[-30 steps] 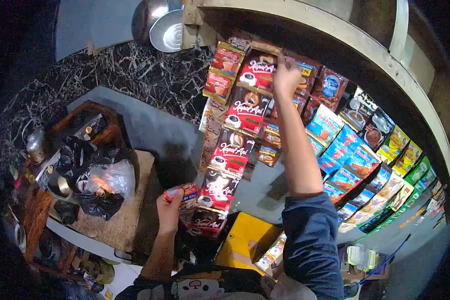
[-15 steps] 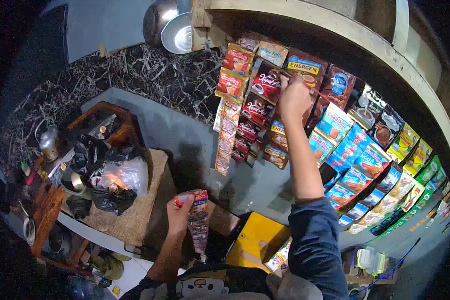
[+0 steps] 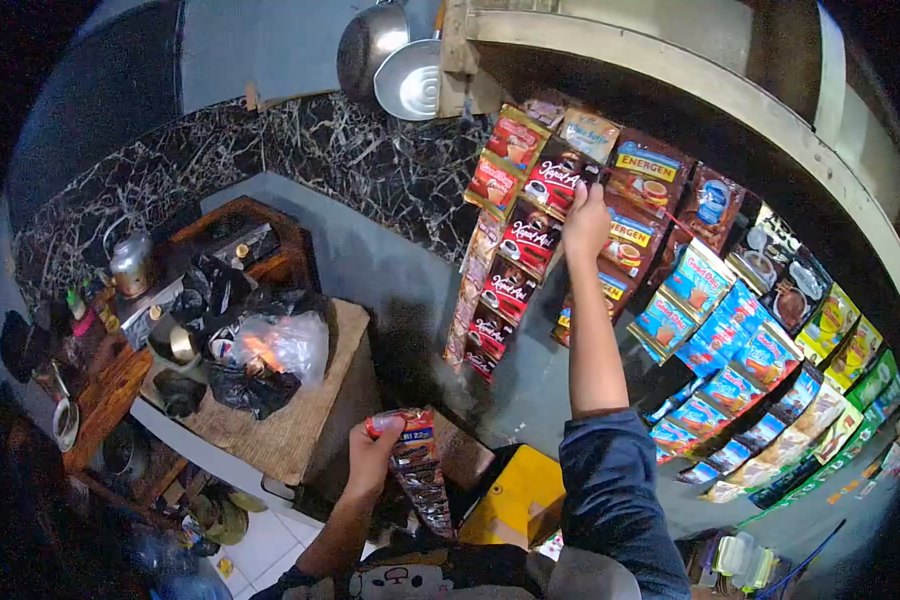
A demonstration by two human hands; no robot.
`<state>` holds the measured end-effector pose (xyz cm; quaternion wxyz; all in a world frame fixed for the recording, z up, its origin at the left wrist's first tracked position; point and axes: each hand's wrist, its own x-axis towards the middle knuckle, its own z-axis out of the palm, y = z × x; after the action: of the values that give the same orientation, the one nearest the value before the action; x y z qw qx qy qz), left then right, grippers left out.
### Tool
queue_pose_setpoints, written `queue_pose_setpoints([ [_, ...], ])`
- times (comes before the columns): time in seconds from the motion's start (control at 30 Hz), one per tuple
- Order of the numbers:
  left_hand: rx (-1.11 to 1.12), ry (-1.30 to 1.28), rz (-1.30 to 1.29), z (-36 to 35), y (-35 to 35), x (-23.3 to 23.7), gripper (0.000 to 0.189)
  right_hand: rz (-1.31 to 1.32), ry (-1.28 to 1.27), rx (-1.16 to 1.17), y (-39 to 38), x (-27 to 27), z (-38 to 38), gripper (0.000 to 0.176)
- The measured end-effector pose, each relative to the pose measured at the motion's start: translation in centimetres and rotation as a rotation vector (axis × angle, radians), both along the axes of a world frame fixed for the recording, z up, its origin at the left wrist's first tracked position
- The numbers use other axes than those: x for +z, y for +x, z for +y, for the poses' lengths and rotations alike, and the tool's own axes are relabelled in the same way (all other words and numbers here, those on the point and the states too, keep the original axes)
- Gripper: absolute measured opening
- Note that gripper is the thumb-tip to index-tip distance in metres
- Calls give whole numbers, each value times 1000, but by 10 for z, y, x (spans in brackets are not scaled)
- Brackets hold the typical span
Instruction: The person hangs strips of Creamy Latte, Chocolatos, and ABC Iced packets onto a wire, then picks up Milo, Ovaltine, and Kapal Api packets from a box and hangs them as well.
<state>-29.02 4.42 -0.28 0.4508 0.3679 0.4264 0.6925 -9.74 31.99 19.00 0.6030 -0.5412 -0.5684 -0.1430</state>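
Observation:
Low in the view, my left hand (image 3: pixel 372 458) is closed around the top of a strip of small sachets (image 3: pixel 424 482), red at its upper end, which hangs down beside my wrist. My right arm reaches up to the wall display. There my right hand (image 3: pixel 586 225) pinches the right edge of a hanging strip of dark Kapal Api coffee sachets (image 3: pixel 530 240), near its top sachet. Brown Energen sachets (image 3: pixel 632 240) hang just right of that hand. Left of the coffee strip are red-and-gold Good Day sachets (image 3: pixel 505 160).
More sachet strips, blue Good Day ones (image 3: pixel 695 280) among them, hang to the right. A wooden beam (image 3: pixel 670 50) curves above. Pans (image 3: pixel 410 85) hang at the top. Plastic bags (image 3: pixel 280 345) lie on a box-like stand (image 3: pixel 290 440) at left. A yellow object (image 3: pixel 515 500) sits below.
The view has shifted, so the display lies further right and lower. My right hand has come down along the coffee strip's edge, and the strip now faces me more fully. My left hand keeps its strip.

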Motion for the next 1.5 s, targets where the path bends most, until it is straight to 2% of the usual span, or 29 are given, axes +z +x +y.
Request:
queue_pose_setpoints([
  [0.1,-11,-16,41,-5,4,10,19,-16,-74,85,2,-2,-6,29],
  [0.13,-86,18,-5,-7,4,16,19,-51,85,105,2,-7,-5,29],
  [0.23,-113,23,102,3,6,17,20,54,88,233,-7,-44,-53,43],
  [0.3,-101,79,141,11,7,20,19,-131,-49,440,-1,-90,-100,50],
  [0.33,-166,151,107,15,7,22,18,-401,-47,568,7,-117,-121,58],
  [0.37,-227,227,65,20,7,24,18,-352,-306,951,12,-133,-152,66],
  [0.4,-301,255,40,22,9,29,20,-163,-596,1095,10,-149,-178,71],
  [0.43,-307,246,31,22,11,36,20,-24,-691,1042,4,-165,-193,73],
  [0.5,-652,293,33,22,19,46,28,127,-597,872,-2,-189,-206,71],
  [0.53,-719,329,99,23,23,37,39,140,-606,849,-2,-199,-207,71],
  [0.57,-751,322,95,25,28,31,39,301,-493,844,-1,-208,-206,64],
  [0.6,-912,338,197,27,35,27,40,457,-368,827,5,-212,-206,58],
  [0.63,-1077,358,301,28,43,24,42,469,-359,788,15,-210,-206,58],
  [0.67,-1201,141,209,21,48,15,46,626,-345,760,25,-207,-203,48],
  [0.7,-1246,142,213,21,55,14,46,783,-321,729,37,-205,-204,39],
  [0.73,-1277,221,194,22,62,14,48,596,-299,545,49,-202,-204,28],
  [0.77,-1306,301,172,22,68,14,50,362,-172,387,65,-198,-213,25],
  [0.83,-1413,191,148,30,71,4,58,259,-171,256,86,-187,-223,27],
  [0.9,-1145,293,141,38,84,4,60,-77,-149,14,100,-170,-246,29],
  [0.93,-1115,189,48,39,87,4,59,-159,-103,-65,100,-161,-252,29],
  [1.07,-1064,247,26,61,85,-11,55,-89,-269,-32,95,-136,-246,27],
  [1.1,-1065,260,23,66,86,-4,55,-175,-323,22,95,-119,-239,26],
  [1.17,-1062,364,35,74,86,24,50,-283,-204,190,82,-77,-230,28],
  [1.2,-1074,307,-117,70,87,50,48,-394,-89,246,75,-56,-227,25],
  [1.23,-1151,638,22,102,81,46,49,-506,27,303,69,-38,-222,23],
  [1.3,-1056,566,-20,99,73,76,48,-710,184,213,64,-4,-202,17],
  [1.37,-956,332,92,102,65,91,44,-743,287,27,69,35,-178,22],
  [1.43,-1000,253,130,120,72,84,36,-761,303,-27,81,66,-147,24],
  [1.5,-1159,55,172,137,90,64,29,-730,366,-117,95,82,-123,12],
])
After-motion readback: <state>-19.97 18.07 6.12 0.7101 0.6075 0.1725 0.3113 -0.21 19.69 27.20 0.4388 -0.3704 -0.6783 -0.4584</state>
